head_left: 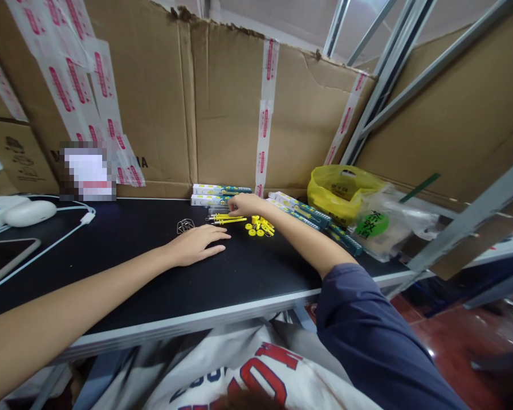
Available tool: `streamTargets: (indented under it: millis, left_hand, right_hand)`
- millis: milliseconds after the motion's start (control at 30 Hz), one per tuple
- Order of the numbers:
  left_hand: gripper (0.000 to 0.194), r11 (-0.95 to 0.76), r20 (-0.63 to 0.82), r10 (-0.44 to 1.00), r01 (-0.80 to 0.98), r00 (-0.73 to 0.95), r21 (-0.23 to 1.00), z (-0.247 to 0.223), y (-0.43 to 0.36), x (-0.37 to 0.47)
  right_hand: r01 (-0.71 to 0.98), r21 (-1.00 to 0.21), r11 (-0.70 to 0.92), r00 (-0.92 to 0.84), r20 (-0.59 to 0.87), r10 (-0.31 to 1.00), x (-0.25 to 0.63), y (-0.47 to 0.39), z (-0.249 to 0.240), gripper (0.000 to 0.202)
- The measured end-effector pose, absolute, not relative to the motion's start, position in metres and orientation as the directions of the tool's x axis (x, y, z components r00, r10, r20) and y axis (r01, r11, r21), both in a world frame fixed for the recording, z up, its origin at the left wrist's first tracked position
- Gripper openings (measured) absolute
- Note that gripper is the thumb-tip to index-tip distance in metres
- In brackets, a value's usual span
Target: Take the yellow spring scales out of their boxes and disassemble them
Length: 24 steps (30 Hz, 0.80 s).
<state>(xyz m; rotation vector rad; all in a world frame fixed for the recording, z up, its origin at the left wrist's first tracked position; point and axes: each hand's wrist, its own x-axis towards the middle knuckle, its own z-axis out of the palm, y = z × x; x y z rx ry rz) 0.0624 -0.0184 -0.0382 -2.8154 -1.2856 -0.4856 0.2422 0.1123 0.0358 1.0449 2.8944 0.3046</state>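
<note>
My left hand (199, 245) lies flat on the black tabletop with its fingers stretched out, holding nothing. Just behind it sits a small tangle of metal wire pieces (185, 226). Farther in, my right hand (247, 204) reaches down over clear tube-like parts (217, 210) with its fingers bent together. What its fingertips grip is hidden. Below those fingers lie several slim yellow sticks (226, 218). To their right is a loose pile of small yellow parts (260, 226), some of them round.
Long printed boxes (205, 199) lie against the cardboard wall (226, 114), and more boxes (303, 210) lie on the right. Beside them stand a yellow plastic bag (337, 193) and a clear bag (380, 233). A phone (8, 259) and white cable (68, 234) are at left.
</note>
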Motion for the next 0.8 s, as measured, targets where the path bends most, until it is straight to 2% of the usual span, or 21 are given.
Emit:
streamTargets:
  millis: [100,267,467,800]
  left_hand:
    - [0.052,-0.628,0.258,0.771,0.76,0.582,0.165,-0.039,-0.014,0.065]
    - [0.059,-0.568,0.215,0.82,0.799,0.53,0.197,-0.04,-0.013,0.067]
    - [0.056,-0.586,0.249,0.805,0.787,0.538,0.195,-0.042,-0.012,0.065]
    - [0.051,-0.614,0.303,0.778,0.768,0.55,0.182,-0.041,-0.012,0.066]
  right_hand:
    - [0.636,0.212,0.742,-0.768,0.076,0.636,0.243,0.123,0.035,0.022]
    - [0.692,0.321,0.647,-0.722,0.285,0.63,0.234,0.155,0.032,0.033]
    - [0.728,0.326,0.603,-0.683,0.267,0.68,0.217,0.189,0.028,0.035]
    - [0.711,0.339,0.616,-0.703,0.333,0.628,0.225,0.181,0.028,0.037]
